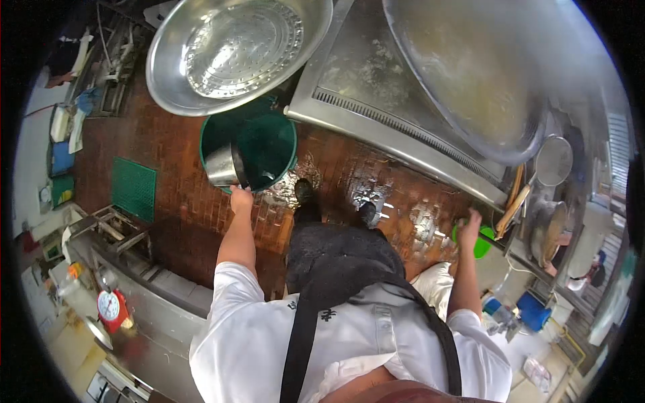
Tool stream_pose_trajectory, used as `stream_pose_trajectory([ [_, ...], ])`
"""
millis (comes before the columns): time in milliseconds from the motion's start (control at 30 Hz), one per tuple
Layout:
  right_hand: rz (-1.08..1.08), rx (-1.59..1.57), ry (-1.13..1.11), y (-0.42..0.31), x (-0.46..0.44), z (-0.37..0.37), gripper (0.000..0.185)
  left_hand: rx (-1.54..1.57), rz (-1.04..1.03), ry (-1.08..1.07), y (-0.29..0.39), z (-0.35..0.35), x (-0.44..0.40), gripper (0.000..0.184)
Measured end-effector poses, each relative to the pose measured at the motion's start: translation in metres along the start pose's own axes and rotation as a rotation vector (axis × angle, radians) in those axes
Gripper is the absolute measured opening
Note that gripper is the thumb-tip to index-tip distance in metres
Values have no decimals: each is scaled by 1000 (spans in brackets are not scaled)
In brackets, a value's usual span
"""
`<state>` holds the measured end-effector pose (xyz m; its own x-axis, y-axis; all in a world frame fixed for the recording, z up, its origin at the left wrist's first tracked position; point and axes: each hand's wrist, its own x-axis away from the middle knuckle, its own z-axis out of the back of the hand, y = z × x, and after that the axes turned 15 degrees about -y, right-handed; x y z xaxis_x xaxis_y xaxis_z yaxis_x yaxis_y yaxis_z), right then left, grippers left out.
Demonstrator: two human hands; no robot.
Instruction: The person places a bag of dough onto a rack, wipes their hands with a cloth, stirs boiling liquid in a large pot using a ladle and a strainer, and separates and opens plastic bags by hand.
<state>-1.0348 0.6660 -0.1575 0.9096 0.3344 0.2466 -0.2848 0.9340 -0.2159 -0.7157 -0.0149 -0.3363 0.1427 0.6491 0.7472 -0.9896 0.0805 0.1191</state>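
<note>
Left of centre, the left hand is gripping a metal pot at a dark-green tub; mid-right, the right hand is hanging, grip I can't tell!

A shiny metal pot, gripped by the left hand, tilts at the near side of a round, dark green tub. The tub stands just beyond that hand, open side up; contact between them is unclear.
</note>
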Motion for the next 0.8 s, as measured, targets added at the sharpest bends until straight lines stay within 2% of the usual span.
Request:
stream_pose_trajectory([
  [100, -98, -25, -350, -42, 30, -29, 48, -46, 123, -93, -1, -9, -57, 47],
  [167, -209, -98, -539, -58, 39, -44, 44, -75, 97, -110, 11, -12, -70, 42],
  [200, -238, -116, -581, -64, 41, -50, 43, -73, 6, -128, 22, -7, -63, 39],
  [267, -292, -160, -645, -77, 40, -59, 42, -101, -42, -207, 37, -6, -70, 56],
  [333, -303, -402, -624, -75, 38, -89, 40, -75, -109, -259, 39, -16, -88, 62],
  [367, -307, -524, -606, -75, 34, -99, 39, 101, -139, -369, 37, -11, -86, 57],
  [433, -192, -284, -647, -103, 17, -100, 38, 454, -204, -576, 33, 9, -77, 47],
  [467, -139, -166, -660, -124, 9, -98, 37, 572, -229, -607, 31, 18, -65, 43],
  [533, -162, -251, -686, -184, -11, -87, 37, 799, -292, -678, 24, 32, -33, 34],
  [567, -176, -297, -693, -199, -24, -82, 37, 805, -313, -700, 20, 36, -19, 31],
  [633, 51, -656, -581, -171, -48, -152, 39, 798, -374, -704, 18, 53, 19, 30],
  [700, 63, -823, -684, -243, -81, -119, 38, 783, -446, -704, 29, 80, 75, 32],
  [733, 149, -540, -674, -287, -96, -87, 37, 776, -483, -719, 34, 94, 99, 34],
  [800, 332, -508, -558, -323, -128, -84, 34, 742, -544, -783, 43, 117, 137, 32],
])
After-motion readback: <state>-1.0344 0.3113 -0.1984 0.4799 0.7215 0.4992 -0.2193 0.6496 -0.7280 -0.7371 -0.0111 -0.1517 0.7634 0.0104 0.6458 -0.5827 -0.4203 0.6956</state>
